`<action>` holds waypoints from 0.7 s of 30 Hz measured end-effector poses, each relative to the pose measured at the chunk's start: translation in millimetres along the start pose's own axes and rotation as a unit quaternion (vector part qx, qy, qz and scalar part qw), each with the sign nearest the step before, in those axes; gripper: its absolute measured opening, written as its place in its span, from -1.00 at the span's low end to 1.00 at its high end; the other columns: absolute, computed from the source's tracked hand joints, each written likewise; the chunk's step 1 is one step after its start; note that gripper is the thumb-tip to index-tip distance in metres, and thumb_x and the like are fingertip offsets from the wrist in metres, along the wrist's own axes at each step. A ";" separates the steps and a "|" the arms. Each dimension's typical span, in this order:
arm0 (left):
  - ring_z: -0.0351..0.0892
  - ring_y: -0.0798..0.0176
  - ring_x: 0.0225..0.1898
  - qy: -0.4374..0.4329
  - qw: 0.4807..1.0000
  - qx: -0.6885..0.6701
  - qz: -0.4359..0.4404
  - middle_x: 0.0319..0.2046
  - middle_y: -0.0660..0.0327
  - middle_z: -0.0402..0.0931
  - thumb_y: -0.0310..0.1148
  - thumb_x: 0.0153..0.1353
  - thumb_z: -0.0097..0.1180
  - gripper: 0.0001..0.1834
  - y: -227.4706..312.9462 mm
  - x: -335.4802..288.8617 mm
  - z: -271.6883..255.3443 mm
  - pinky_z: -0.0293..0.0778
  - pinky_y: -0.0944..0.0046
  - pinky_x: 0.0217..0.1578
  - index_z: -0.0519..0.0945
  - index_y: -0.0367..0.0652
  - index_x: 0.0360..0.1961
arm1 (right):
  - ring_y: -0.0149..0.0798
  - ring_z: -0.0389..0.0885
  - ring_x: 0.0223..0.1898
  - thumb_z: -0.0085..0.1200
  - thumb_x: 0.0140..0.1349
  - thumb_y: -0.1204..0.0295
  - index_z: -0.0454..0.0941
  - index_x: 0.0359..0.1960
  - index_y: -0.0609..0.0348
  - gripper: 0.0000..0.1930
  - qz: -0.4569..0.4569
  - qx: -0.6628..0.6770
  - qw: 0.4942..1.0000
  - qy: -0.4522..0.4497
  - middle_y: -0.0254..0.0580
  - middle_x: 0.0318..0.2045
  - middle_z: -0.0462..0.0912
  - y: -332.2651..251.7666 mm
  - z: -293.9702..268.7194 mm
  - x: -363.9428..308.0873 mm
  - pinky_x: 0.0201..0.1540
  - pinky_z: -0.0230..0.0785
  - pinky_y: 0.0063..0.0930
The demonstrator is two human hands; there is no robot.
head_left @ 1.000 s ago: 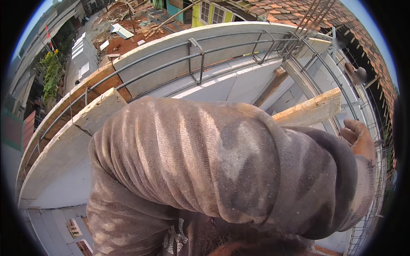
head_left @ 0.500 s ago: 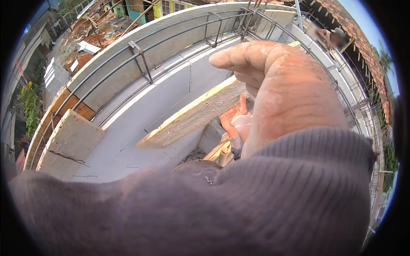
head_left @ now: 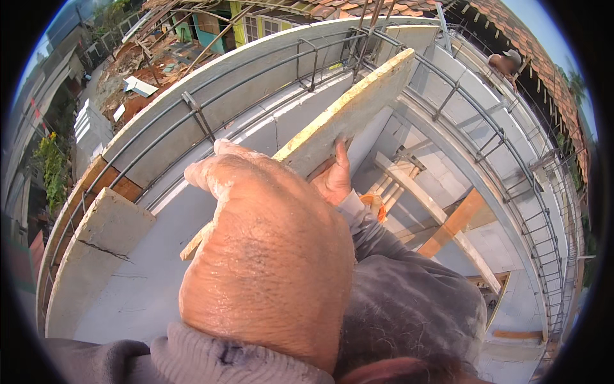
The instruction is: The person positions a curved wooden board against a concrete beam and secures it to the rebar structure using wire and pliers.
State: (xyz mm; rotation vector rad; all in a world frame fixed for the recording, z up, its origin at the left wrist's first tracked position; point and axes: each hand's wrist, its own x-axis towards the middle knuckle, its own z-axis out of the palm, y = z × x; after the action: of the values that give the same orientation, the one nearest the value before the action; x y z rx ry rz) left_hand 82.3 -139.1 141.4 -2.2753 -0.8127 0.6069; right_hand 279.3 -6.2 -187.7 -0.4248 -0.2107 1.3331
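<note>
A long pale slab (head_left: 358, 115) with a rough yellowish edge slants up to the right. My right hand (head_left: 334, 178) grips it from below, palm against it and thumb up along its face. My left hand (head_left: 265, 243) is large in front, back of the hand up, its bent fingers pointing to the upper left. It covers the slab's middle; a short lower end shows beside the wrist. Those left fingertips are turned away, so what they hold, if anything, is hidden.
Rebar (head_left: 185, 118) runs along a curved grey wall panel (head_left: 243, 67). A cracked slab piece (head_left: 105, 233) leans at left. Below right are wooden planks (head_left: 438, 217) and an orange bucket (head_left: 377, 208). Another person (head_left: 505, 64) is by the tiled roof.
My left hand has swung from the right across to the left, over the slab. The slab, in my right hand, has moved up and to the right.
</note>
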 end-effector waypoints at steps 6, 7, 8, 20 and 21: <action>0.67 -0.17 0.29 0.071 0.995 -0.047 -0.044 0.13 -0.14 0.72 -0.48 0.40 0.19 -0.65 17.0 -35.0 19.3 0.59 -0.14 0.17 0.74 -0.33 0.16 | 0.05 0.26 0.58 0.20 0.37 -0.34 0.15 0.62 0.03 0.00 0.017 0.022 0.999 -0.047 -0.13 0.58 0.30 -5.0 29.9 26.7 0.60 0.07 0.26; 0.57 -0.10 0.40 0.036 0.996 -0.066 -0.055 0.26 -0.06 0.66 -0.43 0.32 0.35 -0.51 14.8 -40.9 25.8 0.49 -0.16 0.34 0.68 -0.23 0.28 | 0.04 0.27 0.57 0.21 0.39 -0.31 0.17 0.62 -0.01 -0.04 0.028 0.041 0.998 -0.044 -0.15 0.56 0.32 -6.5 36.8 32.1 0.60 0.09 0.23; 0.50 -0.05 0.45 0.039 0.994 -0.087 -0.062 0.32 -0.03 0.58 -0.36 0.26 0.44 -0.36 5.0 -44.7 38.3 0.44 -0.13 0.41 0.57 -0.16 0.37 | 0.03 0.28 0.56 0.22 0.40 -0.28 0.18 0.61 -0.06 -0.07 0.038 0.056 0.997 -0.044 -0.18 0.54 0.34 -9.4 43.5 37.8 0.60 0.11 0.21; 0.51 -0.14 0.24 0.190 0.893 -0.251 -0.321 0.12 -0.01 0.59 -0.24 0.00 0.66 -0.13 -46.1 -57.5 227.1 0.41 -0.17 0.30 0.51 -0.20 0.34 | 0.06 0.17 0.61 0.10 0.38 -0.44 0.05 0.67 -0.15 0.02 0.027 0.075 0.996 -0.052 -0.11 0.60 0.21 -6.0 84.1 82.9 0.57 0.03 0.43; 0.51 -0.16 0.16 0.256 0.889 -0.228 -0.302 0.07 0.01 0.58 -0.26 0.09 0.59 -0.30 -44.9 -56.9 233.4 0.42 -0.13 0.23 0.56 -0.24 0.22 | 0.06 0.17 0.62 0.10 0.37 -0.45 0.05 0.67 -0.15 0.03 0.028 0.074 0.996 -0.043 -0.12 0.61 0.21 -5.5 83.9 85.7 0.57 0.04 0.44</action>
State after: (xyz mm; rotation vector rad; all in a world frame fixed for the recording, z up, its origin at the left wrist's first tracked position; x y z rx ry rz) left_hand -114.4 -55.1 23.2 -2.2175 -1.3914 -0.5034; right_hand 271.7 90.8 -117.4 -0.2506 -0.1716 1.4135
